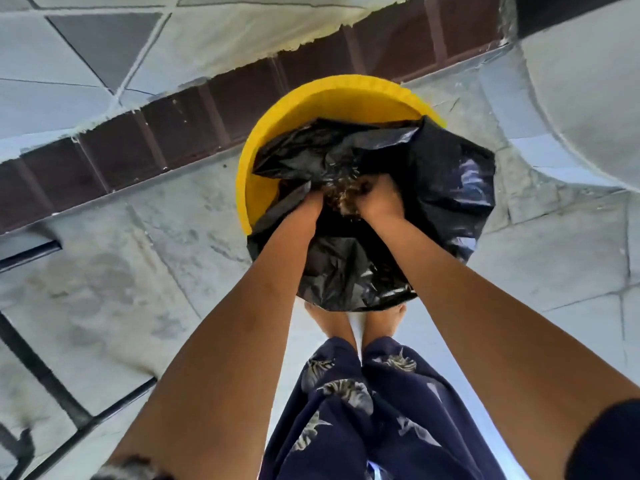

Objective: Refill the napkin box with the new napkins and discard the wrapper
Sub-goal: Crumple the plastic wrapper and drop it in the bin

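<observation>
Standing over a yellow bin (277, 133) on a grey stone floor (104, 271), bare feet just near of it. Lined with a black bag (450, 188), slack and glossy, draped over the near and right rim, leaving the far-left inner wall bare. Both arms reaching down into the mouth of the bag.

Left hand (308, 206) pushed in at the left of the opening, fingers buried in the folds; cannot tell whether curled or spread. Right hand (375, 199) just beside it, curled inward as if closed around something small. Between the two, a crumpled, brownish-speckled scrap (341, 199), blurred; possibly the wrapper, but not sure enough to say. Touching both hands or merely lying between them: cannot tell.

No napkin box and no napkins in view. Judging from that, probably the last part of the task, the discarding.

If the scrap is the wrapper: thin film, very light, soft, no stiffness at all, likely to spring open and ride back up when let go. Best pinched as a wad and pressed low among the folds rather than dropped from the rim. Bag itself slippery and loose; apt to slide into the bin if dragged, so better steadied at the draped edge over the near rim.
</observation>
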A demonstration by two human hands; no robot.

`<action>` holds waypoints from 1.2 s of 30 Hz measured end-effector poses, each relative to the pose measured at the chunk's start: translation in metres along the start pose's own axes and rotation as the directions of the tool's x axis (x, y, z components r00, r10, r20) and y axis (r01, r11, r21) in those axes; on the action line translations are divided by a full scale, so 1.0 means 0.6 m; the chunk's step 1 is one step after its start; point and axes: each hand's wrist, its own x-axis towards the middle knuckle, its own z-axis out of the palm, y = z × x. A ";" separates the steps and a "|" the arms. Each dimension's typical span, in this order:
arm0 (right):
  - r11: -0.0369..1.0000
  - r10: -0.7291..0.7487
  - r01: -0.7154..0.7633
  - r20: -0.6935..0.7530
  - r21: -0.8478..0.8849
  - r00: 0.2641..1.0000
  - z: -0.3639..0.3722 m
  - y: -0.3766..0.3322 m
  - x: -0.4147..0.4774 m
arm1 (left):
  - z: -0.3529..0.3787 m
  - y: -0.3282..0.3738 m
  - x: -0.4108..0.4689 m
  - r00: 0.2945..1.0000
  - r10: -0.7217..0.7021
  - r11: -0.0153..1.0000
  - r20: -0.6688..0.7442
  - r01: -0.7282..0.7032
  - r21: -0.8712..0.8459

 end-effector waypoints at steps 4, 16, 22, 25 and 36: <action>0.982 -0.050 0.042 -0.043 -0.185 0.998 0.028 0.017 0.045 | 0.001 -0.021 0.062 0.999 0.014 0.996 -0.030 -0.011 0.091; 0.918 -0.054 0.154 0.271 -0.366 0.961 -0.001 0.027 -0.019 | -0.022 -0.020 -0.013 0.997 0.070 0.943 0.033 -0.077 0.324; 0.749 -0.479 0.434 0.044 -0.501 0.877 -0.094 -0.020 -0.129 | -0.076 -0.003 -0.151 0.898 0.426 0.850 -0.108 -0.357 0.387; 0.520 -0.728 0.601 0.052 -0.607 0.683 -0.134 -0.046 -0.168 | -0.111 -0.018 -0.200 0.776 0.603 0.726 -0.185 -0.439 0.529; 0.557 -0.590 0.409 0.003 -0.723 0.808 -0.123 -0.102 -0.124 | -0.128 -0.030 -0.187 0.640 0.701 0.629 -0.314 -0.349 0.695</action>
